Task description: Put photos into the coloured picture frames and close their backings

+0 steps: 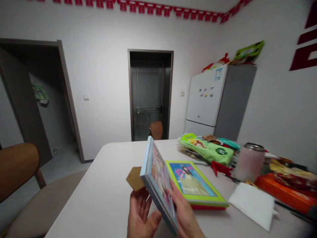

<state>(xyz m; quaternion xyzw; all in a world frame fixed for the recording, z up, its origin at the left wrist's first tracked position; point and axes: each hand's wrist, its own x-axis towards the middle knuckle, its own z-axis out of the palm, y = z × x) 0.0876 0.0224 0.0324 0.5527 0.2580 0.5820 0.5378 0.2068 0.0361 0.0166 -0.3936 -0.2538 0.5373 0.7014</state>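
Observation:
I hold a thin blue-edged book (157, 175) upright on edge over the white table (104, 198), its picture cover facing right. My left hand (141, 215) grips its lower left side with the thumb curled toward the spine. My right hand (184, 215) presses on the cover from the right, fingers laid against it. A green-bordered book (195, 183) with a picture of a figure in a dress lies flat on a red book just right of my hands. A brown hexagonal coaster (135, 178) shows behind the held book.
A green wipes packet (205, 148), a pink steel-lidded cup (249, 162), a white napkin (252, 205), a red clip (220, 168) and an orange box (287, 191) crowd the table's right side. A wooden chair (17, 168) stands left. A fridge (213, 99) and doorway (150, 96) lie beyond.

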